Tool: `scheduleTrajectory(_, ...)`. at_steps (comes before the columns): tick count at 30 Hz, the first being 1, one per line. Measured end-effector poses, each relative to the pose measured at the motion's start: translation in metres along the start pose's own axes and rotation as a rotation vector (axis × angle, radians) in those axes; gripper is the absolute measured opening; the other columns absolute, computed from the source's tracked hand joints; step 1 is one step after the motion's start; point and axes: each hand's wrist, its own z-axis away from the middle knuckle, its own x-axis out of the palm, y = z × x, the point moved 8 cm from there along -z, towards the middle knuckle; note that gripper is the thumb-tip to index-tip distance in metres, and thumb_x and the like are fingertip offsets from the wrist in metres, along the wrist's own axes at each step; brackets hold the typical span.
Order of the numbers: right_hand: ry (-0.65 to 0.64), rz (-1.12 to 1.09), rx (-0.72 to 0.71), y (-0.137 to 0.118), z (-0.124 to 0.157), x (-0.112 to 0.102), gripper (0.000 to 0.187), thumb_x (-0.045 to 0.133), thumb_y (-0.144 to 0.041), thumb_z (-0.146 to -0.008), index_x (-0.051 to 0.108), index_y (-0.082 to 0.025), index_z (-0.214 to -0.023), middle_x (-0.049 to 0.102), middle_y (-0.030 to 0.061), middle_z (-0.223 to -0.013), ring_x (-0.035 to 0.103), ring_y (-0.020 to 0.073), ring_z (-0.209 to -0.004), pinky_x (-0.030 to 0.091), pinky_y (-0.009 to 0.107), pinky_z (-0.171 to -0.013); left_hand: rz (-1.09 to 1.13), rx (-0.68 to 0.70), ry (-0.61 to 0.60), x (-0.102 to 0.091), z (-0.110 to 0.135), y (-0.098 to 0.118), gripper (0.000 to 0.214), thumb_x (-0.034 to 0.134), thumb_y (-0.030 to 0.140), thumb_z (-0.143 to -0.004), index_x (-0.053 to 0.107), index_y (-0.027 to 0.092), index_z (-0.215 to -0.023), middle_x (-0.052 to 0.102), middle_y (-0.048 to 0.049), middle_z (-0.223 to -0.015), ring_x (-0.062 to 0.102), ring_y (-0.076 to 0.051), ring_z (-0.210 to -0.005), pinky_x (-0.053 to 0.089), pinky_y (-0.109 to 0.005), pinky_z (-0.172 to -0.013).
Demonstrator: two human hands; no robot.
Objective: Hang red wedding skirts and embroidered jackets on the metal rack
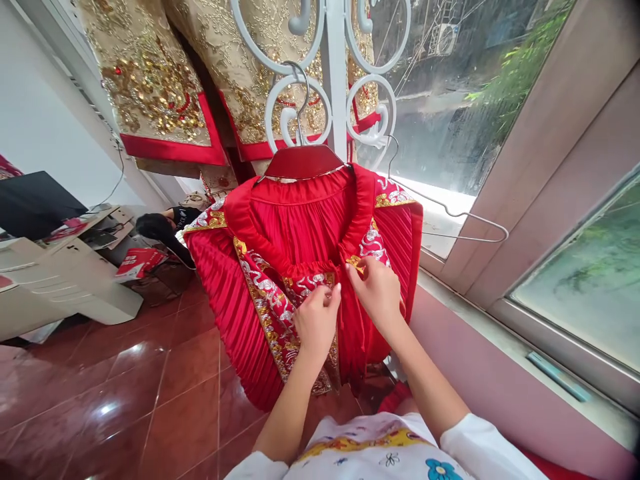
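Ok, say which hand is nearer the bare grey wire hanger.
Right. In the picture, the right hand is below and left of the bare grey wire hanger; the left hand is farther left.

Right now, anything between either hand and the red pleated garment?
Nothing visible. The left hand and right hand are both at the front of the red pleated garment. The bare wire hanger is off to the right, not between.
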Motion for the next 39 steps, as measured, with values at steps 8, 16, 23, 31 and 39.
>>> scheduleTrajectory(8, -0.152, 0.339, -0.005, 0.012, -0.019, 0.053, 0.021, 0.041, -0.033, -0.094, 0.054, -0.016, -0.098, 0.066, 0.0092, -0.092, 0.064, 0.0215, -0.078, 0.034, 0.026, -0.057, -0.139, -0.083, 0.007, 0.029, -0.041, 0.002, 0.031, 0.052, 0.048, -0.087, 0.054, 0.021, -0.104, 0.069, -0.0046, -0.094, 0.066, -0.022, -0.078, 0.036, -0.026, -0.058)
scheduleTrajectory(16, -0.142, 0.258, 0.006, 0.016, -0.024, 0.076, 0.027, 0.035, -0.029, -0.094, 0.058, -0.016, -0.09, 0.068, 0.0094, -0.086, 0.064, 0.0209, -0.078, 0.037, 0.026, -0.063, 0.006, -0.088, -0.088, 0.042, -0.045, -0.013, 0.024, 0.042, 0.03, -0.092, 0.062, 0.017, -0.09, 0.069, -0.0103, -0.086, 0.066, -0.022, -0.08, 0.043, -0.027, -0.069)
scheduleTrajectory(23, -0.343, -0.299, 0.204, 0.053, 0.015, 0.097, 0.021, 0.044, -0.026, -0.082, 0.056, -0.013, -0.071, 0.065, 0.0132, -0.075, 0.061, 0.0197, -0.071, 0.04, 0.027, -0.064, 0.638, -0.153, -0.335, 0.06, 0.01, -0.042, 0.026, 0.05, 0.034, -0.085, 0.063, 0.012, -0.08, 0.067, -0.006, -0.068, 0.065, -0.016, -0.059, 0.049, -0.024, -0.057)
scheduleTrajectory(31, -0.84, -1.078, 0.424, 0.038, 0.079, 0.107, 0.049, 0.054, -0.061, -0.076, 0.058, -0.013, -0.07, 0.06, 0.0028, -0.057, 0.049, 0.0079, -0.045, 0.038, 0.019, -0.045, 1.229, -0.366, -0.376, 0.053, 0.023, -0.039, 0.034, 0.073, 0.037, -0.065, 0.057, 0.014, -0.084, 0.066, -0.0052, -0.082, 0.064, -0.013, -0.066, 0.05, -0.019, -0.051)
scheduleTrajectory(39, -0.831, -1.226, 0.551, 0.038, 0.078, 0.068, 0.046, 0.077, -0.047, -0.062, 0.043, -0.016, -0.063, 0.043, -0.0087, -0.044, 0.02, -0.0016, -0.034, 0.008, 0.016, -0.037, 1.559, -0.351, -0.523, 0.053, 0.024, -0.027, 0.031, 0.069, 0.022, -0.061, 0.039, 0.017, -0.066, 0.052, 0.0029, -0.07, 0.042, -0.003, -0.051, 0.036, -0.014, -0.045)
